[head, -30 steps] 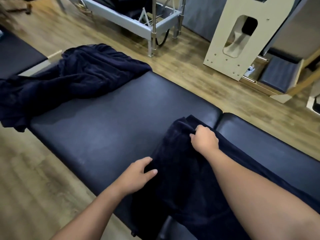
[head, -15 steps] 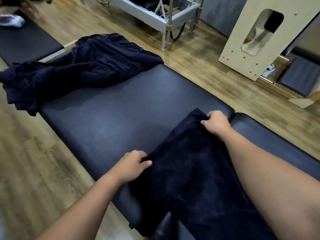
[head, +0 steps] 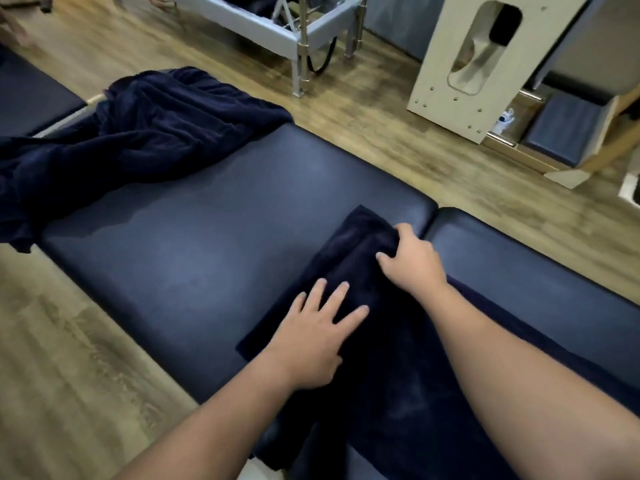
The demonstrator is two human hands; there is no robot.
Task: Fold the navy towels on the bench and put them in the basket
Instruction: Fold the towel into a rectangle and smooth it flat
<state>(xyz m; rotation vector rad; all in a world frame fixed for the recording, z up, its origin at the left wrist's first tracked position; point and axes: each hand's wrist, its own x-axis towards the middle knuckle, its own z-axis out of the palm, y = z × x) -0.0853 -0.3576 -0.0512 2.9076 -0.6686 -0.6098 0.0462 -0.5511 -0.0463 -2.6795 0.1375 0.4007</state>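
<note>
A navy towel [head: 391, 344] lies stretched across the dark padded bench [head: 207, 258] in front of me, its far corner near the gap between the two bench pads. My left hand [head: 315, 337] lies flat on the towel with fingers spread. My right hand [head: 412, 261] grips a raised fold of the same towel near its far edge, fingers curled over it. A heap of crumpled navy towels [head: 149, 136] covers the bench's far left end and hangs over its side. No basket is in view.
Wood-look floor surrounds the bench. A grey metal frame [head: 294, 32] stands beyond it, and a cream wooden panel with a cut-out [head: 460, 67] stands at the back right beside padded boxes [head: 561, 129]. Another dark pad [head: 31, 95] sits at far left.
My left hand has let go of the towel's near left corner and now lies flat on the cloth. My right hand has shifted inward, bunching a fold near the far edge.
</note>
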